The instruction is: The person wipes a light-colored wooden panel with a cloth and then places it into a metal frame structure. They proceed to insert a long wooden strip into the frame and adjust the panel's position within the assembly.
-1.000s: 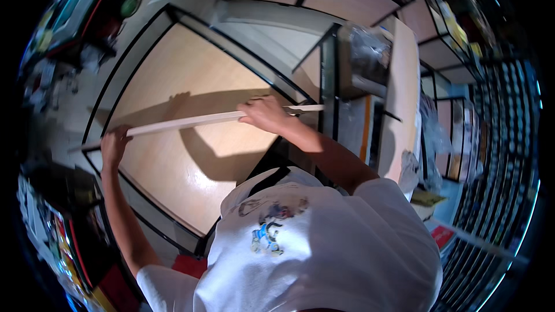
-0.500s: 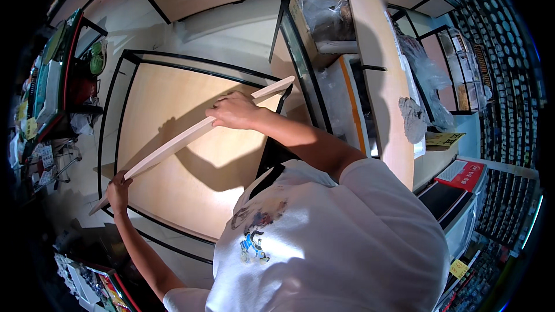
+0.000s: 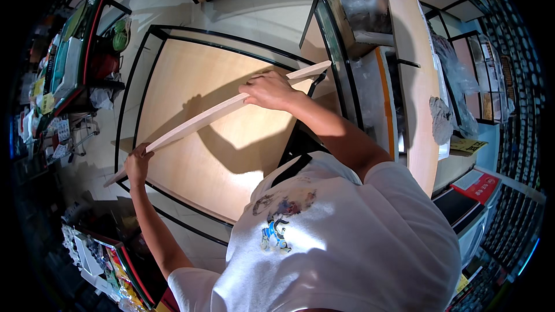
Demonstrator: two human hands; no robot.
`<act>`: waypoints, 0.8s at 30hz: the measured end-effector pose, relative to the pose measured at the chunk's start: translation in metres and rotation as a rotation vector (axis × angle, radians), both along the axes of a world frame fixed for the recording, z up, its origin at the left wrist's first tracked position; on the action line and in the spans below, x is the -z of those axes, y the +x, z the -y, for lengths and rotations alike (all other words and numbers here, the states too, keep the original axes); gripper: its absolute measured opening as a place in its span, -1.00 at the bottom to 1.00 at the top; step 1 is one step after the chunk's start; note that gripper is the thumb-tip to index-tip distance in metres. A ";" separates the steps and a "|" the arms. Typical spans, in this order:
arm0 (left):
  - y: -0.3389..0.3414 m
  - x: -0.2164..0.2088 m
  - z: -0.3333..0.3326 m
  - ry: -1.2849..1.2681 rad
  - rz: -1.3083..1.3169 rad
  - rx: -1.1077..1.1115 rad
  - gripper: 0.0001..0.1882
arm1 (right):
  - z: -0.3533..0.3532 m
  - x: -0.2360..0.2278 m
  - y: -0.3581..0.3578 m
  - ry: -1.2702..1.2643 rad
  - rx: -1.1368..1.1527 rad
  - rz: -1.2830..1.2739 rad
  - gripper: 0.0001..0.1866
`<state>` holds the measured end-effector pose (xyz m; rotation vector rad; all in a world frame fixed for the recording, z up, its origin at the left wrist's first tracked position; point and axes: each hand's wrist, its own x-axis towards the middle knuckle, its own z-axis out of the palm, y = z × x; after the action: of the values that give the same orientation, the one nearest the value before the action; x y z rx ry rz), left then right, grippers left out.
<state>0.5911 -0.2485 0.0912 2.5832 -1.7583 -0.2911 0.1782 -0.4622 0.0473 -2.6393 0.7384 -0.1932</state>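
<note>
Swinging the plank rightward could knock its end, near the wooden panel's right corner, against the cabinet, since left hand and right hand grip it further left.

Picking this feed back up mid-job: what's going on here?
A person holds a long board, left grip near its left end, right grip nearer the other. It slants across a pale panel inside a black frame; whether it touches the frame is unclear.
</note>
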 end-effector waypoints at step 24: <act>0.001 0.004 0.001 0.017 -0.027 -0.033 -0.69 | 0.000 -0.003 0.000 0.025 -0.014 -0.005 -0.75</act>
<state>0.5925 -0.2498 0.0869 2.6046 -1.7098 -0.3402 0.1786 -0.4625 0.0505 -2.6214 0.7192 -0.1726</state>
